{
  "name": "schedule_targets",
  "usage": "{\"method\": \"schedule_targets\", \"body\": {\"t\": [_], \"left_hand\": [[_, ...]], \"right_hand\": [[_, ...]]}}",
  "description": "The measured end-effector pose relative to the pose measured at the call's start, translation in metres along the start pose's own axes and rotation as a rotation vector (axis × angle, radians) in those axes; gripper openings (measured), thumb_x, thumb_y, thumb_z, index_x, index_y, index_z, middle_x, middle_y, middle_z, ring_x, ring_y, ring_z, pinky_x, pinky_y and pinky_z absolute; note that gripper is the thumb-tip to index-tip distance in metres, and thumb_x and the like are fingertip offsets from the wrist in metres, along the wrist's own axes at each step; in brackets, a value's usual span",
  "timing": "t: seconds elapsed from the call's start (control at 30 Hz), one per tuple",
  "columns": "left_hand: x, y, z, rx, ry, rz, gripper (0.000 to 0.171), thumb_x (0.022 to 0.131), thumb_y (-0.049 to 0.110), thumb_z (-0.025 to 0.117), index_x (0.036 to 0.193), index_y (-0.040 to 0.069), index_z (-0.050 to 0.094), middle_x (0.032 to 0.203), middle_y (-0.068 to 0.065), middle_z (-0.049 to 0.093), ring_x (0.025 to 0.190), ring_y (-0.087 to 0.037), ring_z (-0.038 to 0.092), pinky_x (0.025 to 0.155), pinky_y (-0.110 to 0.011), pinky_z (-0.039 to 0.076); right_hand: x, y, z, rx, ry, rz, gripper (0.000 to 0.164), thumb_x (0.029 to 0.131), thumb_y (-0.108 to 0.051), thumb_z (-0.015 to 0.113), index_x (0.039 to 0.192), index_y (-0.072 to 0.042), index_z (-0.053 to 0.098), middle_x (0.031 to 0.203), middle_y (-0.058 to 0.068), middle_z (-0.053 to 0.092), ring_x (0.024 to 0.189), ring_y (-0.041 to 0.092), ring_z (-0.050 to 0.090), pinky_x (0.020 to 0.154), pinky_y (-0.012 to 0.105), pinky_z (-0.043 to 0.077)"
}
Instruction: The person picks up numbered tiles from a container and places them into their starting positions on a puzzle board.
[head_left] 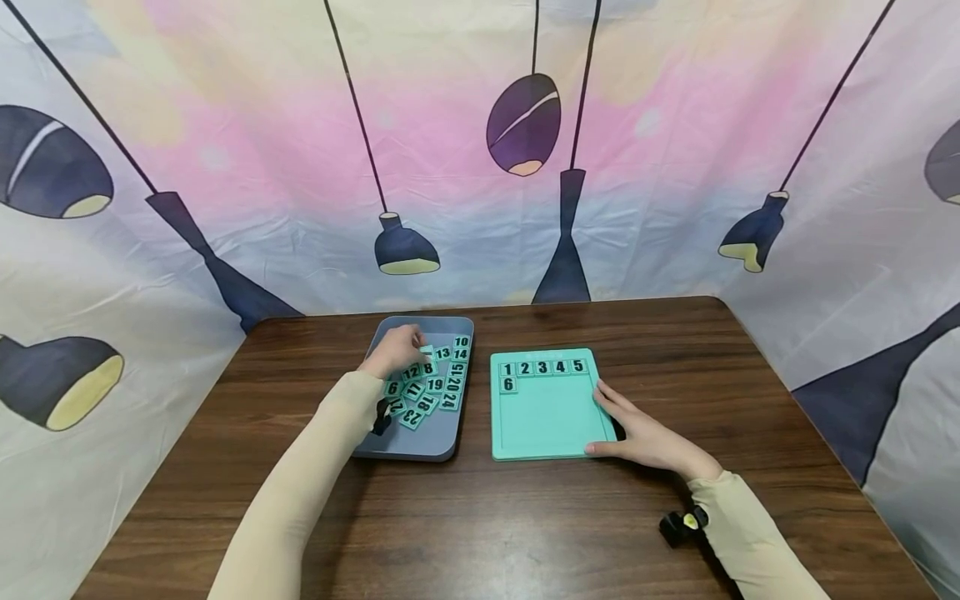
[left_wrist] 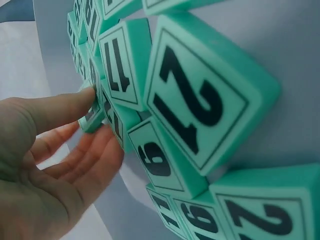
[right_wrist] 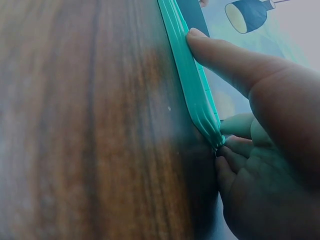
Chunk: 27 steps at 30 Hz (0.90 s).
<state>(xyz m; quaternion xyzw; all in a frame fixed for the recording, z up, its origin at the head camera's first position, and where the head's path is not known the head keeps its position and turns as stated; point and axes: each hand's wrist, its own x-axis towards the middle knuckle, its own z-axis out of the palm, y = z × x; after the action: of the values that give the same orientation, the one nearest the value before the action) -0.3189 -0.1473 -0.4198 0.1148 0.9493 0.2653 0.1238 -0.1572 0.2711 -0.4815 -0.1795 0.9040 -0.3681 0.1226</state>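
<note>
My left hand (head_left: 395,351) reaches into a grey-blue tray (head_left: 429,447) that holds several loose green number tiles. Between thumb and fingers it pinches a small green tile (left_wrist: 91,119), whose number is mostly hidden. Close beside it in the left wrist view lie a 17 tile (left_wrist: 120,65), a large-looking 21 tile (left_wrist: 200,95) and a 9-like tile (left_wrist: 159,155). My right hand (head_left: 648,437) rests at the near right corner of a green square board (head_left: 551,425), thumb on the front edge, fingers along the right side. Tiles 1 to 5 form the board's top row, with tile 6 (head_left: 508,384) below tile 1.
Tray and board lie side by side on a dark wooden table (head_left: 465,533), a narrow strip of wood between them. Behind the table hangs a patterned cloth (head_left: 465,167) with printed lamps. A black wrist camera (head_left: 682,525) sits at the right sleeve.
</note>
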Motion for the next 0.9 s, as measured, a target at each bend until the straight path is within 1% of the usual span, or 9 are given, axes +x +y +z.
{"method": "schedule_targets", "body": {"t": [0.1,0.23,0.3,0.37,0.43,0.5,0.6,0.73,0.9], "left_hand": [[-0.003,-0.002,-0.002,-0.037,0.020,0.040,0.018,0.093,0.004,0.069,0.109,0.000,0.062,0.114,-0.021,0.062,0.103,-0.035,0.059,0.081,-0.046,0.051],[-0.007,-0.003,-0.008,-0.086,0.033,0.093,0.013,0.094,0.003,0.066,0.107,0.000,0.065,0.105,-0.017,0.064,0.094,-0.032,0.061,0.080,-0.044,0.050],[-0.008,-0.001,-0.013,-0.129,0.039,0.106,0.012,0.096,0.004,0.065,0.107,0.000,0.066,0.101,-0.015,0.064,0.091,-0.030,0.060,0.081,-0.044,0.050],[-0.008,0.003,-0.018,-0.192,0.036,0.119,0.013,0.097,0.004,0.064,0.108,-0.001,0.066,0.100,-0.014,0.063,0.092,-0.033,0.060,0.084,-0.047,0.050],[-0.009,0.010,-0.023,-0.233,0.024,0.131,0.014,0.098,0.005,0.063,0.109,-0.002,0.067,0.100,-0.014,0.063,0.095,-0.036,0.061,0.088,-0.051,0.051],[-0.009,0.018,-0.025,-0.255,0.000,0.159,0.016,0.098,0.005,0.062,0.110,-0.004,0.067,0.101,-0.015,0.064,0.098,-0.040,0.061,0.090,-0.055,0.050],[-0.011,0.032,-0.027,-0.245,-0.042,0.202,0.018,0.098,0.006,0.062,0.111,-0.006,0.067,0.101,-0.015,0.065,0.099,-0.042,0.061,0.090,-0.054,0.051],[-0.013,0.051,-0.024,-0.256,-0.097,0.226,0.017,0.098,0.008,0.064,0.111,-0.003,0.068,0.102,-0.015,0.067,0.101,-0.043,0.063,0.089,-0.052,0.054],[-0.015,0.078,-0.015,-0.285,-0.162,0.237,0.016,0.098,0.011,0.066,0.109,0.000,0.069,0.105,-0.014,0.068,0.101,-0.040,0.066,0.089,-0.051,0.055]], "right_hand": [[-0.001,-0.001,0.000,0.007,-0.002,-0.004,0.104,0.089,-0.055,0.072,0.160,-0.003,0.018,0.168,0.014,0.004,0.151,0.044,0.011,0.111,0.064,0.029],[-0.001,-0.001,0.000,0.003,-0.010,-0.006,0.104,0.089,-0.055,0.072,0.160,-0.003,0.018,0.168,0.014,0.004,0.151,0.044,0.011,0.111,0.063,0.029],[-0.001,-0.001,0.000,0.003,-0.010,-0.003,0.104,0.089,-0.055,0.072,0.160,-0.003,0.018,0.168,0.014,0.005,0.151,0.044,0.011,0.111,0.063,0.029],[-0.002,-0.002,0.000,0.008,-0.009,0.002,0.104,0.088,-0.055,0.073,0.161,-0.003,0.018,0.168,0.014,0.005,0.151,0.044,0.011,0.111,0.063,0.028],[-0.002,-0.002,0.001,0.009,-0.005,0.004,0.104,0.089,-0.054,0.073,0.161,-0.003,0.018,0.168,0.014,0.005,0.151,0.044,0.011,0.111,0.064,0.028],[-0.003,-0.002,0.001,0.013,-0.005,0.006,0.104,0.089,-0.054,0.073,0.161,-0.003,0.017,0.168,0.014,0.005,0.151,0.044,0.011,0.111,0.064,0.028],[-0.004,-0.002,0.001,0.014,-0.007,0.008,0.104,0.089,-0.054,0.073,0.161,-0.003,0.017,0.168,0.015,0.005,0.151,0.044,0.011,0.111,0.064,0.028],[-0.003,-0.003,0.001,0.021,-0.007,0.006,0.104,0.089,-0.053,0.073,0.161,-0.003,0.017,0.168,0.015,0.004,0.151,0.044,0.011,0.111,0.064,0.028],[-0.002,-0.004,0.000,0.020,-0.007,0.001,0.104,0.089,-0.053,0.073,0.161,-0.003,0.017,0.168,0.015,0.004,0.151,0.043,0.010,0.112,0.063,0.028]]}}
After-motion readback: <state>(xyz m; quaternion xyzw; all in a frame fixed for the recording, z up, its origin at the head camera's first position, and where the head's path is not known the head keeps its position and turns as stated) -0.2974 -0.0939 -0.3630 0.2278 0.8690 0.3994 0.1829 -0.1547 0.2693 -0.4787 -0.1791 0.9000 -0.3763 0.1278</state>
